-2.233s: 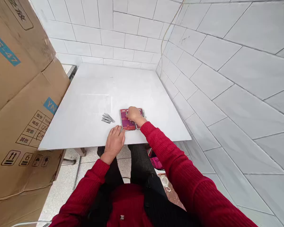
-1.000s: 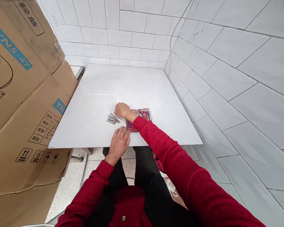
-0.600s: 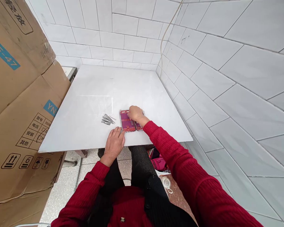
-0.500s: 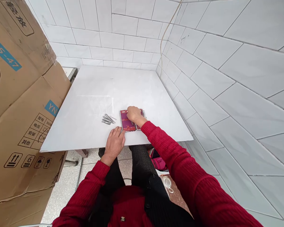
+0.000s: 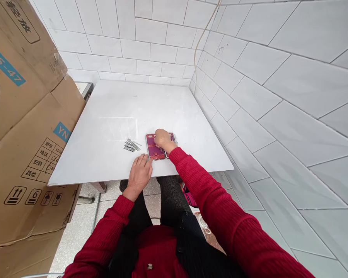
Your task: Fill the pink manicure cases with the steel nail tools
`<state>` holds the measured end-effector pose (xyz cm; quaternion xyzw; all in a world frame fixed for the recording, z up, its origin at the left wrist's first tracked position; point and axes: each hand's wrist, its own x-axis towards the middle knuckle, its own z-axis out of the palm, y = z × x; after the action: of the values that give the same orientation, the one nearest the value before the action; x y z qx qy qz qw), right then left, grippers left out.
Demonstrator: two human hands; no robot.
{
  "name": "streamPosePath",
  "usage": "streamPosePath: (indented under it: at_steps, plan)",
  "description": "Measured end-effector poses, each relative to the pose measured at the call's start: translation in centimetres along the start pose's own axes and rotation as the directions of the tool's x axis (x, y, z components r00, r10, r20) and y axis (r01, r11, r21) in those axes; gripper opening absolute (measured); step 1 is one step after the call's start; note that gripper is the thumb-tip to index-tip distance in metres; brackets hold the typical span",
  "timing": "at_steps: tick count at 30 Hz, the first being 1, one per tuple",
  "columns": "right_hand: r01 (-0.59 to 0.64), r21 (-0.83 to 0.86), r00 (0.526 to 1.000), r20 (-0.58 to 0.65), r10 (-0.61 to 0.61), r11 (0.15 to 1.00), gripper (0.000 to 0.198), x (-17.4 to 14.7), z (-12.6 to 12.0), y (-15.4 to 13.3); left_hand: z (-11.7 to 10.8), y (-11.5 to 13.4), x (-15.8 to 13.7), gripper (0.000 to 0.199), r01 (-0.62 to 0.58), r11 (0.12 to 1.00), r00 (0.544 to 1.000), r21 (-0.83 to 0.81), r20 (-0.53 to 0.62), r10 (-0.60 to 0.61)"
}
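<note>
A small flat case point(image 5: 156, 148) with a purple and red lining lies opened out near the front edge of the white table. Over its middle fold is my right hand point(image 5: 162, 139), fingers curled downward and closed; whatever they pinch is hidden beneath the hand. My left hand point(image 5: 140, 170) rests at the table edge, fingers stretched out, the fingertips by the lower left corner of the case. To the left of the case is a small loose pile of thin metal strips point(image 5: 131, 145), some flat and patterned. The right half of the case is mostly covered by my right hand.
Large cardboard boxes point(image 5: 31, 127) stand along the left side of the white table point(image 5: 116, 96). Tiled walls rise behind and on the right, with a thin cable point(image 5: 197, 46) hanging in the corner. Below the table on the right are a pink item point(image 5: 189, 199) and other things.
The view has shifted very slightly. My right hand stays closed over the case, and my left hand keeps its place by the corner.
</note>
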<state>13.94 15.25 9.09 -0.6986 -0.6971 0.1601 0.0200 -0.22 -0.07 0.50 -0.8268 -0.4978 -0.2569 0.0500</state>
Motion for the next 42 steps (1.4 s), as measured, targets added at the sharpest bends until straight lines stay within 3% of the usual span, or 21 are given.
streamPosePath:
  at_steps: [5,10,22,31,36,42]
  plan:
    - [-0.004,0.084,0.998,0.067,-0.002,0.996,0.007,0.6,0.6,0.5,0.1,-0.1,-0.1,0.036,-0.002,1.0,1.0,-0.003,0.001,0.002]
    - [0.031,0.201,0.999,0.034,-0.038,0.979,0.027,0.7,0.6,1.0,0.3,-0.1,-0.2,0.037,0.006,1.0,1.0,-0.021,-0.003,-0.006]
    - [0.008,0.372,0.998,0.06,-0.033,0.928,0.031,2.2,-0.4,1.4,0.1,0.1,-0.3,0.036,-0.01,1.0,1.0,0.026,0.001,0.01]
    - [0.079,0.12,0.996,0.017,-0.082,0.99,0.025,0.2,0.6,2.1,0.2,0.0,-0.3,0.036,0.0,1.0,1.0,0.015,0.008,-0.001]
    - [0.082,0.112,0.993,0.074,-0.091,0.99,0.024,0.6,1.0,1.3,0.1,0.1,-0.2,0.035,-0.001,1.0,1.0,0.005,0.009,0.001]
    - [0.113,-0.066,0.991,-0.07,-0.118,0.991,0.016,0.1,0.5,0.3,0.0,0.0,-0.3,0.034,-0.003,1.0,1.0,0.024,0.008,0.003]
